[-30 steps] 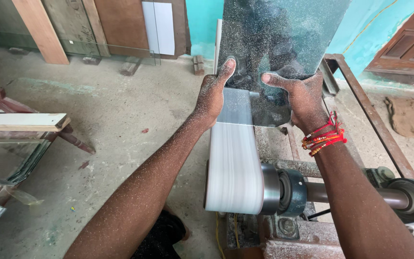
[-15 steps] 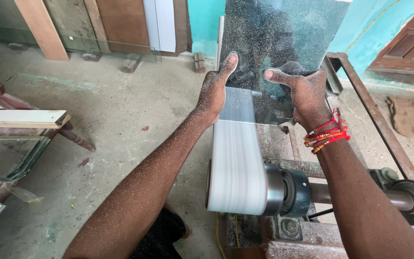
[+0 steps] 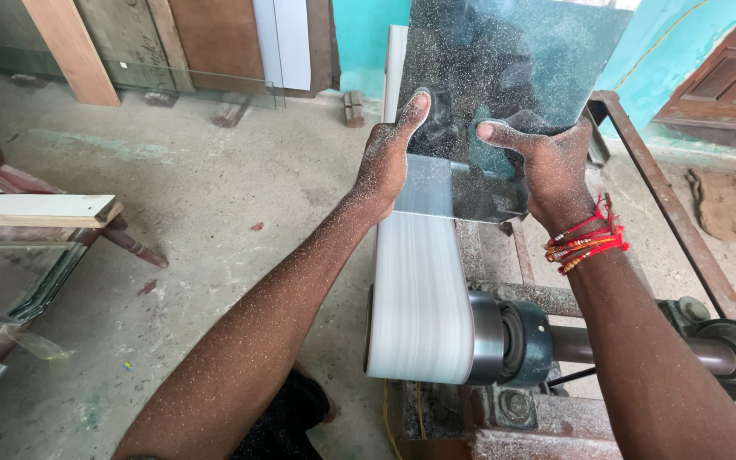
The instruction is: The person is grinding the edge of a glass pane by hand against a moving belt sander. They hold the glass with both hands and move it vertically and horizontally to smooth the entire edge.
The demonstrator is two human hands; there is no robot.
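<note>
Scanning left to right, label by label.
Floor: bare concrete floor (image 3: 215, 196), dusty and stained, running back to the far wall.
Far left: white plank (image 3: 36, 210) lying flat on a reddish wooden stand, stacked glass panes (image 3: 10, 281) beneath it.
Back wall: wooden boards (image 3: 70, 51) leaning upright, a clear glass sheet (image 3: 189, 85) standing on blocks; turquoise wall (image 3: 368, 25) behind.
Left hand (image 3: 389, 162): dusted with fine grit, fingers curled round the left edge of the glass pane (image 3: 504, 85), thumb up along its face.
Glass pane: upright, speckled, lower edge down on the belt.
Belt: white sanding belt (image 3: 423, 290) over a metal drum (image 3: 487, 336).
Right hand (image 3: 547, 166): fingers closed on the pane's right edge, red thread bracelets (image 3: 585, 243) at the wrist.
Far right: rusty metal frame (image 3: 666, 204), brown wooden door (image 3: 726, 77).
</note>
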